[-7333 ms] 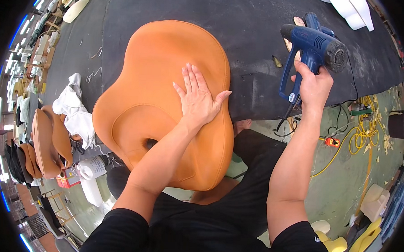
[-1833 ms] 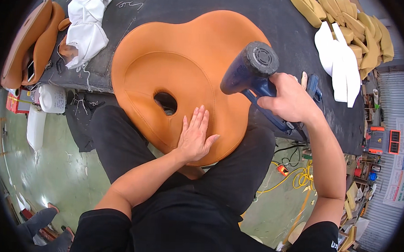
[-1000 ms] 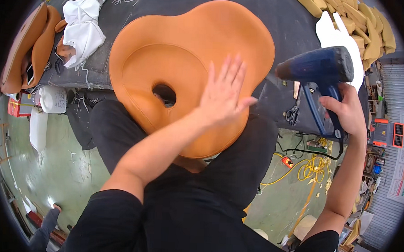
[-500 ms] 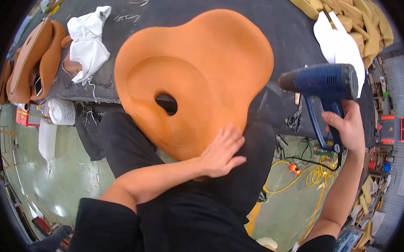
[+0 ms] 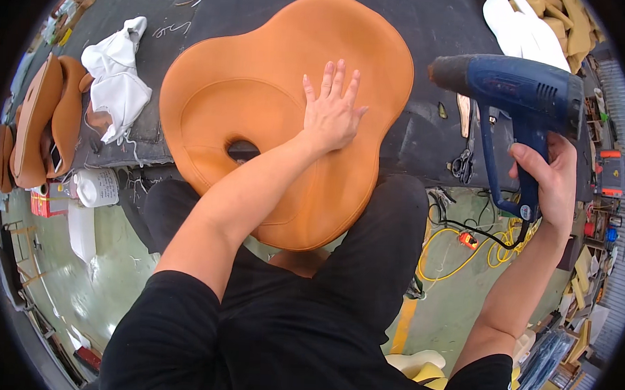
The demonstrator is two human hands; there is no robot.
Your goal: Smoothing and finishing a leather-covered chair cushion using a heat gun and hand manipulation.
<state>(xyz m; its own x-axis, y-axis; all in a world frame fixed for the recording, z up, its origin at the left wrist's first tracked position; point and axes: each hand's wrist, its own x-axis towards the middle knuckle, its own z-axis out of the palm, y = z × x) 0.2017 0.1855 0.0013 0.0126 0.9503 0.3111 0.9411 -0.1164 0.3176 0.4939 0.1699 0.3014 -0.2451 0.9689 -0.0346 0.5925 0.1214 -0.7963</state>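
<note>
**Head view: flat palm on orange seat cover, heat gun beside it**

Head view shows the orange leather seat cover on the dark table, its long axis running from near-left to far-right. It is smooth, stitched, with one oval hole — partly hidden by the forearm. The left hand lies flat, fingers spread, on it. The right hand is closed around the blue heat gun, nozzle pointing left toward the cover, not touching.

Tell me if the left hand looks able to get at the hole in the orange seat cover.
Probably yes: the left hand lies flat on the seat cover, the hole sits uncovered beside its wrist, and nothing lies between.
</note>
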